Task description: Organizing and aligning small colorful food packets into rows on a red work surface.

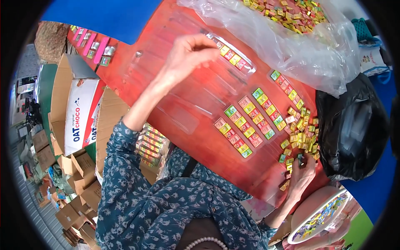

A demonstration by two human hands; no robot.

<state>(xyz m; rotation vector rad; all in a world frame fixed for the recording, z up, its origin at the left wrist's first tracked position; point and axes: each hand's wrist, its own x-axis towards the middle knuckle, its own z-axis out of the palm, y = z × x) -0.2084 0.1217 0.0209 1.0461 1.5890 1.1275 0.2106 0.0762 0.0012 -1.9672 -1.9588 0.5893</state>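
Observation:
My left hand is curled in a pinch at the near end of a clear plastic strip tray filled with small yellow, red and pink boxes. Whatever it holds, if anything, is hidden. Low on the right, my right hand has its fingers closed on a small green box at the edge of a loose pile of small yellow boxes. Between my hands, several filled strip trays lie side by side on the red table, packed with red, yellow and green boxes.
Empty clear trays lie at the left. A clear plastic bag with many small boxes stands at the back right, beside a black bag. An oval basin sits at the lower right. Cardboard cartons crowd the left side.

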